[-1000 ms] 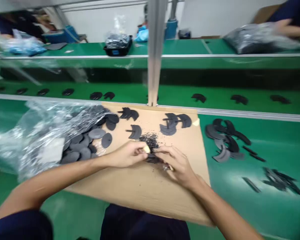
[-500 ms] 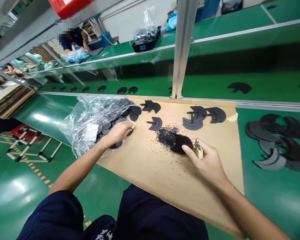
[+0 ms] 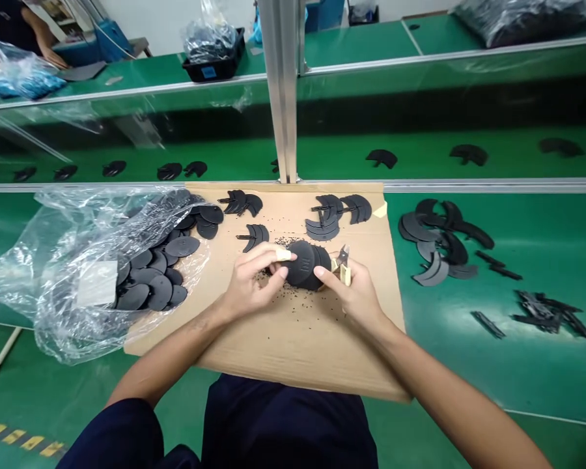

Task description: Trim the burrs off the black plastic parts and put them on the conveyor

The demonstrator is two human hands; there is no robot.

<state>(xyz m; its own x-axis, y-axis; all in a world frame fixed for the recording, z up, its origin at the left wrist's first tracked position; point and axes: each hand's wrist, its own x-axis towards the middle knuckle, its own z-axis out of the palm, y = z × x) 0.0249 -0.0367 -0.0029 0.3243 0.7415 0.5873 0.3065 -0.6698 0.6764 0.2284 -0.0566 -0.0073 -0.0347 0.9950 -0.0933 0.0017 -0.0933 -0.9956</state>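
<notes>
My left hand point(image 3: 254, 280) pinches the left edge of a round black plastic disc point(image 3: 303, 262) held just above the cardboard sheet point(image 3: 283, 332). My right hand point(image 3: 354, 293) touches the disc's right edge with its fingertips and grips small cutting pliers point(image 3: 342, 260) with pale handles. Fine black trimmings point(image 3: 293, 296) lie scattered on the cardboard under the disc.
An open clear plastic bag point(image 3: 78, 260) of black discs lies at the left. Cut half-disc pieces point(image 3: 334, 212) sit at the cardboard's far edge. More cut pieces point(image 3: 442, 238) and black strips point(image 3: 549, 312) lie on the green bench to the right. Black parts ride the green conveyor point(image 3: 420, 163) behind.
My left hand came back from the bag of discs to the middle of the cardboard. Both hands now hold a black disc together.
</notes>
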